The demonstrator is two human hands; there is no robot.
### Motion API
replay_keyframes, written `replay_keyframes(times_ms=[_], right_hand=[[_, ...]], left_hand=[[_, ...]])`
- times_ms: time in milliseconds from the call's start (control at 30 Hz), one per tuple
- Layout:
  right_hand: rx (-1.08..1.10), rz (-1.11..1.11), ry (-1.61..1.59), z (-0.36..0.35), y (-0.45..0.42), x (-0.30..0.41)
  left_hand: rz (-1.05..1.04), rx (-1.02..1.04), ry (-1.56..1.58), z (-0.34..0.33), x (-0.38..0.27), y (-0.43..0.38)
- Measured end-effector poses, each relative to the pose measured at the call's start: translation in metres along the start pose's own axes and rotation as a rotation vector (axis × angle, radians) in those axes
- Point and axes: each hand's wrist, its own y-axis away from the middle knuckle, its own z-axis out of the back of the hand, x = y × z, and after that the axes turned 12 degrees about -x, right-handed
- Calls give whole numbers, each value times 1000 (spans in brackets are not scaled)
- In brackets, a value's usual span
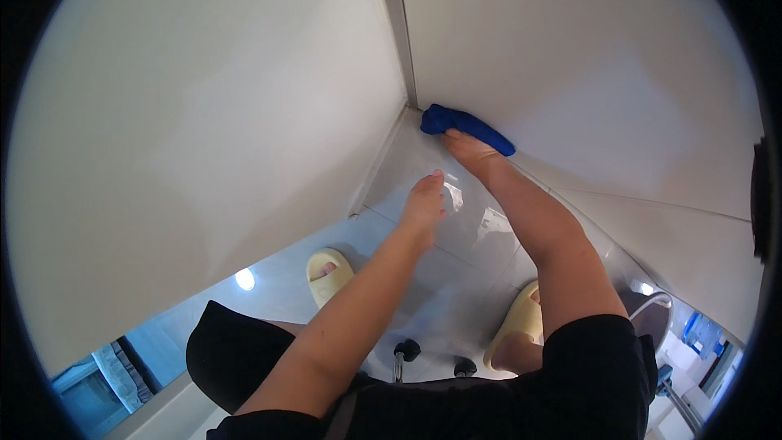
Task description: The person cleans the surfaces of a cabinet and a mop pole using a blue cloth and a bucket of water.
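My right hand [469, 150] is shut on a dark blue cloth [473, 125] and presses it along the foot of the white panel [586, 73] on the right, close to the corner. Part of the cloth and most of the fingers are hidden by the back of the hand. Nearer to me, my left hand [424, 203] hangs over the glossy grey tiled floor [452, 256]. Its thumb points forward, apart from the partly seen fingers, and nothing shows in it. Left of both hands rises another white panel [256, 91], beside a narrow metal strip [398, 18].
Pale yellow slippers, the left one [330, 275] and the right one [516, 327], are on my feet. Black casters [407, 350] stand beneath me. A grey bucket-like container [650, 321] and a blue water jug [702, 335] are at right. Blue-lit furniture [104, 385] shows lower left.
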Motion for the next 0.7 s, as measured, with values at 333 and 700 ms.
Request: replay_keyframes(times_ms=[333, 700], right_hand=[[40, -66, 237, -50, 185, -60], [-239, -1055, 209, 29, 299, -31]], left_hand=[[158, 40, 5, -16, 33, -14], [179, 122, -20, -45, 66, -13]])
